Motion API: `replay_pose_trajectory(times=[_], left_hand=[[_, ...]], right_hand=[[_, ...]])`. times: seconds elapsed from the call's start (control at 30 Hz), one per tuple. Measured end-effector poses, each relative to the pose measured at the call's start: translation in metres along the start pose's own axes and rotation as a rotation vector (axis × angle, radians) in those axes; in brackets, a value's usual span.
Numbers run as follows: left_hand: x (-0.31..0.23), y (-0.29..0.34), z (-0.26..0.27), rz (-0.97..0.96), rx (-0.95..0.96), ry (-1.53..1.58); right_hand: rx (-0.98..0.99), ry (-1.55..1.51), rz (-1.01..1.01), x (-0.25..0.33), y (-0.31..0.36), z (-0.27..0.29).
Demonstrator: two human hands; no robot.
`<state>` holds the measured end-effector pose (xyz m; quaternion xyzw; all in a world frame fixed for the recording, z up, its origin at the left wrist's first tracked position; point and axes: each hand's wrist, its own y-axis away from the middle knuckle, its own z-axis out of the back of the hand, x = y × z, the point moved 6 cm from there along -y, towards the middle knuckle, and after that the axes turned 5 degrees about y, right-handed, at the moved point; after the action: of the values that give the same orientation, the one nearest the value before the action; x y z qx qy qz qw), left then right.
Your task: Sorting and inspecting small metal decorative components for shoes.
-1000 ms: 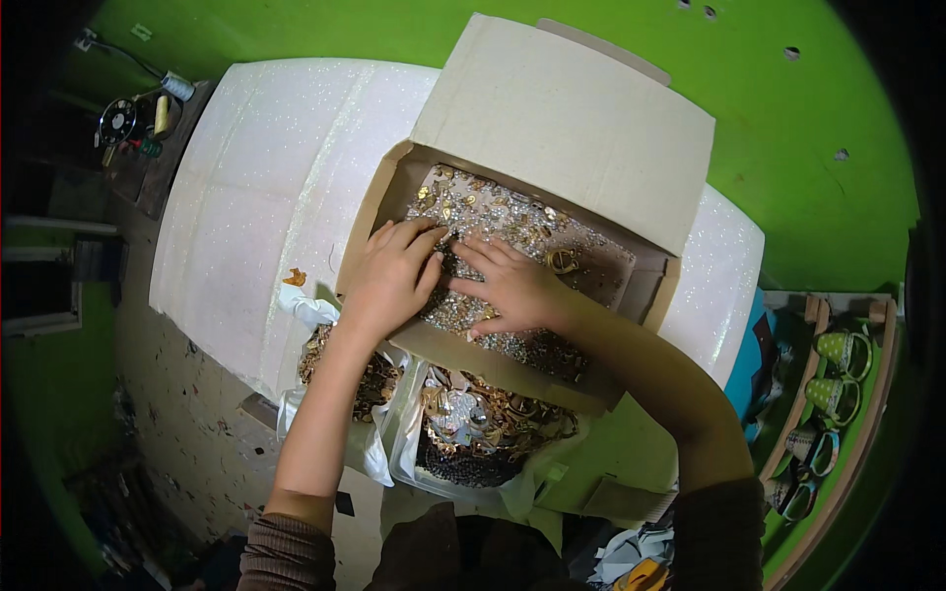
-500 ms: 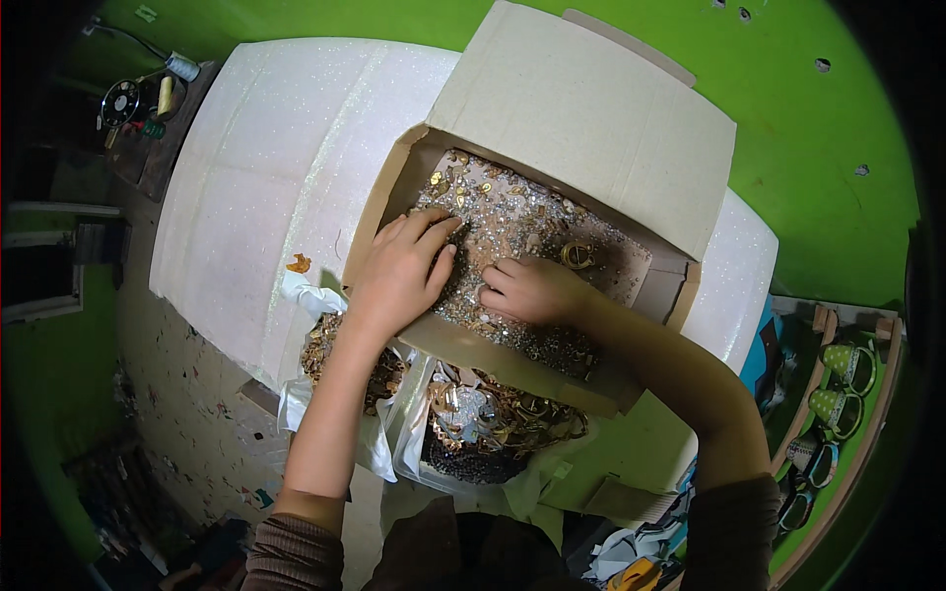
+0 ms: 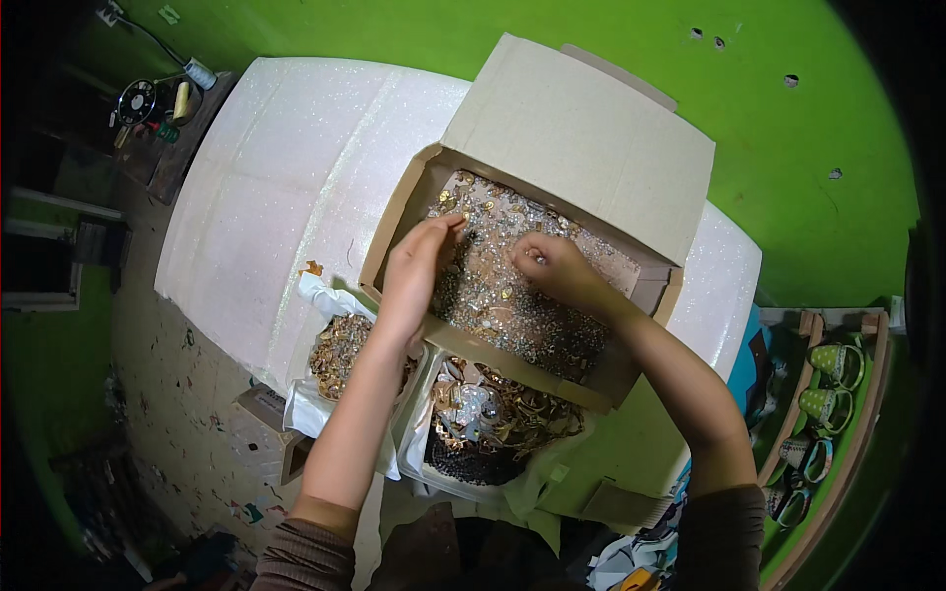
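Observation:
An open cardboard box [image 3: 404, 202] holds a loose layer of small silver and gold beads and trinkets [image 3: 503, 295]. Over its left part is my left hand [image 3: 416, 271], with thumb and fingertips pinched together near a few gold pieces; what they grip is too small to name. My right hand [image 3: 557, 271] is curled closed above the middle of the layer. Tiny shiny bits show at its curled fingers, but I cannot make out their kind. Shadow darkens the beads under both hands.
Nearer me, a paper-lined container [image 3: 335, 360] holds gold pieces, beside a plastic tub [image 3: 503, 424] of gold jewelry and dark beads. The box's raised lid [image 3: 581, 138] leans back over a glittery white table [image 3: 256, 197]. At right hangs a wooden rack [image 3: 828, 473] with patterned cups.
My left hand has gone from spread fingers on the beads to a pinch. My right hand has lifted off the beads and curled shut. The whole view has shifted slightly.

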<state>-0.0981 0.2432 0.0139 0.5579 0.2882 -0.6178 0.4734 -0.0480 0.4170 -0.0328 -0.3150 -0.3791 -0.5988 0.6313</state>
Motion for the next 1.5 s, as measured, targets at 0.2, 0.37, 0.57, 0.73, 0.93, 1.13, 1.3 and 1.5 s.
replay_pose_trajectory(times=[0.2, 0.37, 0.57, 0.73, 0.93, 1.13, 1.3, 1.5], left_hand=[[0.019, 0.018, -0.057, 0.605, -0.009, 1.533], [0.019, 0.027, -0.085, 0.497, 0.398, 1.869], [0.021, 0.031, -0.094, 0.676, 0.216, 1.656], [0.01, 0.036, -0.087, 0.738, 0.087, 1.609], [0.02, 0.028, -0.075, 0.69, 0.138, 1.868], [0.025, 0.026, -0.055, 0.623, 0.039, 1.831], [0.024, 0.027, -0.058, 0.589, 0.103, 1.819], [0.028, 0.026, -0.058, 0.578, 0.106, 1.809]], right_hand=[[0.295, -0.333, -0.448, 0.054, 0.008, 0.021], [0.273, 0.093, 0.114, 0.103, 0.002, 0.028], [0.349, 0.301, 0.216, 0.116, 0.007, 0.025], [0.392, 0.245, 0.242, 0.126, 0.005, 0.041], [0.043, 0.165, 0.325, 0.099, 0.012, 0.066], [0.388, 0.771, -0.032, 0.024, 0.063, 0.018], [0.303, 0.826, 0.586, 0.03, 0.079, -0.021], [0.277, 0.757, 0.69, 0.024, 0.08, -0.042]])
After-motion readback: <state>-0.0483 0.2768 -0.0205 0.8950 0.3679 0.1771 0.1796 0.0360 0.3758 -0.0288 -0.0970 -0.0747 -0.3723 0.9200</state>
